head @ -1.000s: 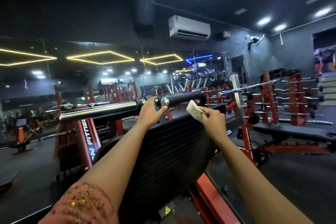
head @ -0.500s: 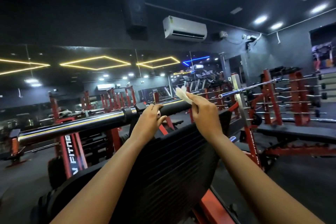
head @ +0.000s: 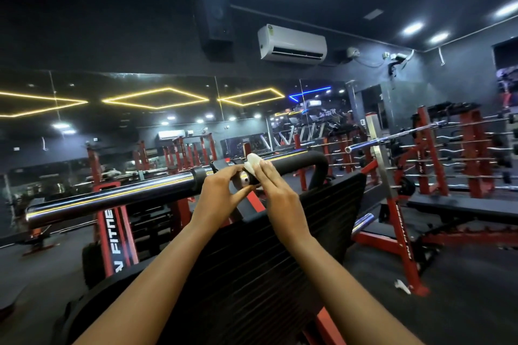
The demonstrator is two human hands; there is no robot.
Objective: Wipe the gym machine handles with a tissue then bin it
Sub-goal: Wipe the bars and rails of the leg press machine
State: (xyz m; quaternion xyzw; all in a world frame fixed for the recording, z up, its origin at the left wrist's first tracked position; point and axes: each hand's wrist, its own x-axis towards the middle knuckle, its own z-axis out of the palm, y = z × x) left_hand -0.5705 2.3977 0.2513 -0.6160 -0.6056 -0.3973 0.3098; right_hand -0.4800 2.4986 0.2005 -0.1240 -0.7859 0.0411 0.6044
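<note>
Dark gym walls and a mirror streaked with yellow light lines filled the background, with a white wall air conditioner [head: 293, 43] at upper centre and red barbell racks [head: 471, 154] at the right. At the centre of the frame your left hand [head: 221, 193] gripped the near end of the black padded machine handle [head: 297, 163], thumb below and fingers above. Your right hand [head: 280, 193] sat just beside it, fingers curled over the handle, holding the crumpled white tissue [head: 253, 163] against the padding. A long chrome bar [head: 112, 199] ran off to the left.
</note>
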